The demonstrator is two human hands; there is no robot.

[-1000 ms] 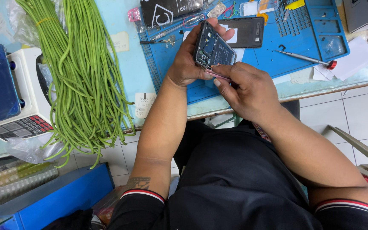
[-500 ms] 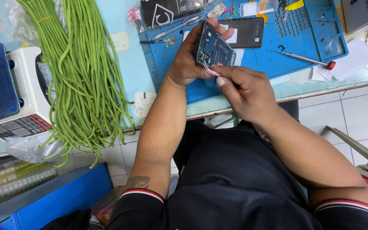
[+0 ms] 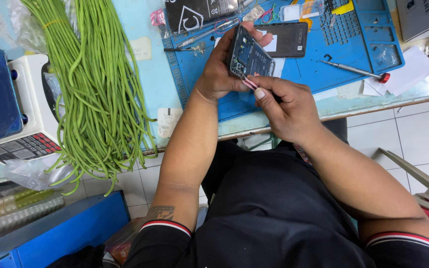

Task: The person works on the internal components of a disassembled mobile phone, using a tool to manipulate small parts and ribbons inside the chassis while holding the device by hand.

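A: Where is the opened phone (image 3: 250, 55), and what holds it?

B: It is raised above the blue work mat (image 3: 299, 64) on the desk (image 3: 150, 74), tilted, its exposed inner side toward the camera. The left hand (image 3: 224, 69) has its grip closed around the phone's body: the thumb lies along the near edge and the fingers wrap over the far edge.

A: And the right hand (image 3: 284, 106)?

B: Thumb and forefinger are pinched shut on a thin pinkish tool (image 3: 249, 83), whose tip touches the lower edge of the phone. What kind of tool it is cannot be told.

A: What lies on the mat?

B: A dark rectangular back cover (image 3: 286, 39) just behind the phone, and a slim screwdriver with a red cap (image 3: 356, 70) to the right, well apart from both hands. Small parts sit along the mat's far edge.

A: Elsewhere on the desk?

B: A large bundle of long green beans (image 3: 93, 84) hangs over the near edge, left of the mat. Further left stands a white weighing scale (image 3: 23, 119) with a blue pan and keypad.
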